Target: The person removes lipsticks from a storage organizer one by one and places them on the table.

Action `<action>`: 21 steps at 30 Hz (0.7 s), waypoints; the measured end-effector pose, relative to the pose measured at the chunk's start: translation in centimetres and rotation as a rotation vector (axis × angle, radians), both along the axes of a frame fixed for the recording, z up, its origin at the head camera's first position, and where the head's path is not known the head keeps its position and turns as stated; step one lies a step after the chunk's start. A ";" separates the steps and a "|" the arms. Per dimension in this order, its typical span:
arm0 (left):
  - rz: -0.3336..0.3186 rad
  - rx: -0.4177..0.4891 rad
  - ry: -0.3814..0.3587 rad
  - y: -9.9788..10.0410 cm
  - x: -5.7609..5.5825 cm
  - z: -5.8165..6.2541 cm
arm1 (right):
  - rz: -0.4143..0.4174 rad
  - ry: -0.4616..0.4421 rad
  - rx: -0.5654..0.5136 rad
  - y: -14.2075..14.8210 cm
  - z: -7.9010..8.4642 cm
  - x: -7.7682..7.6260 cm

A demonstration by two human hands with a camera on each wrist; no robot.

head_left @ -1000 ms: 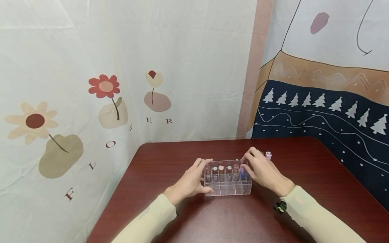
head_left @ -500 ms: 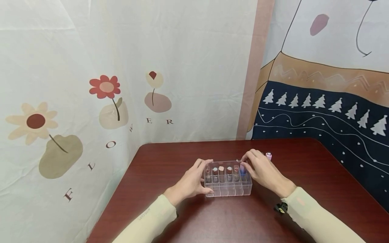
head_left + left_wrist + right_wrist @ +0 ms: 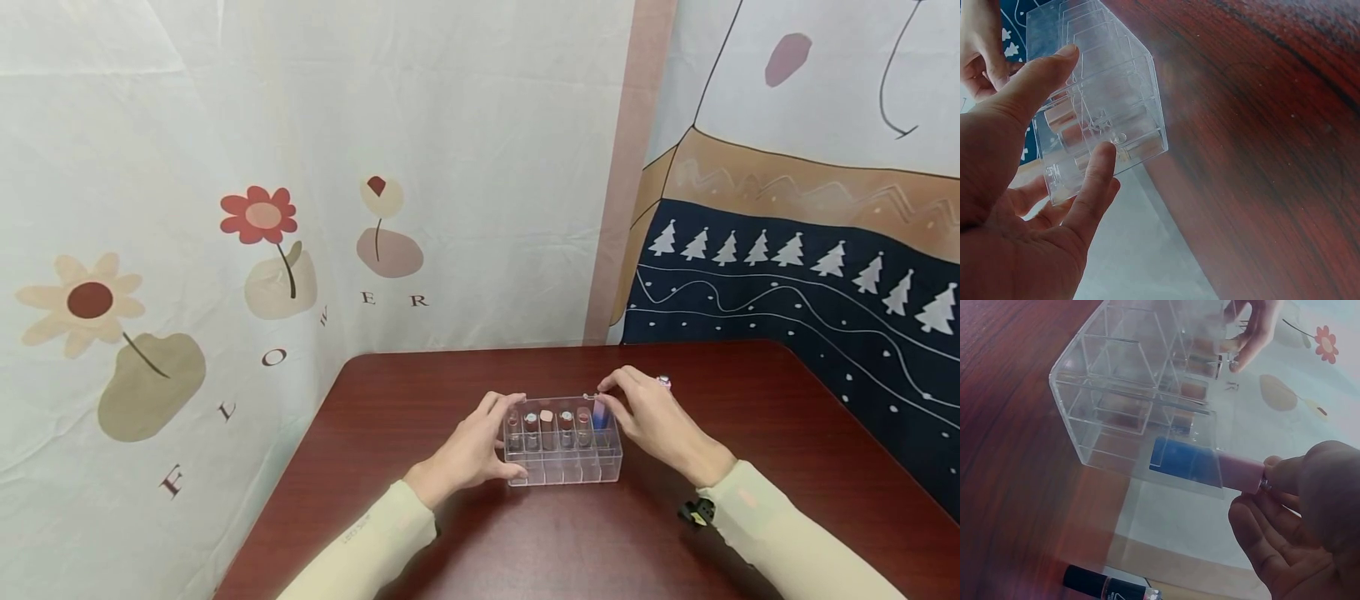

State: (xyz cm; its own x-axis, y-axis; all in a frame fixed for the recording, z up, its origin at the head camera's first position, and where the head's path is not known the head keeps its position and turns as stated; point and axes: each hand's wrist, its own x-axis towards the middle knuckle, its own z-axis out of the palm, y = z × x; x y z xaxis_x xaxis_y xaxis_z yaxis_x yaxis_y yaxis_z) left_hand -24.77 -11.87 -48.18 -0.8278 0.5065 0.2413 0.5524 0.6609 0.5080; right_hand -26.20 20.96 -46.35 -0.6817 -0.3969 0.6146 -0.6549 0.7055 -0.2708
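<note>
A clear plastic lipstick organizer (image 3: 564,471) stands on the table, its back row holding several lipsticks (image 3: 547,427). My left hand (image 3: 471,442) grips its left end, thumb at the front and fingers round the side and back. At the right end of that row is a blue and pink lipstick (image 3: 1188,461). My right hand (image 3: 652,418) pinches its jeweled pink top between thumb and fingertips. In the right wrist view its blue part is still inside the compartment, while the pink end sticks out past the organizer's edge.
Behind my right hand, mostly hidden in the head view, a pink-topped item (image 3: 663,382) shows on the dark red table (image 3: 420,375). A black tube (image 3: 1110,584) with a shiny end stands near the organizer in the right wrist view. Printed cloths (image 3: 480,208) hang behind the table.
The blue and pink lipstick has risen a little in its compartment, with my right hand shifting slightly up along with it. My left hand and the organizer have stayed in place.
</note>
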 end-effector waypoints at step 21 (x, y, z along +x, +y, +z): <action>-0.073 0.068 0.048 -0.8 -1.1 -1.6 | 0.017 0.075 -0.104 0.5 1.9 0.6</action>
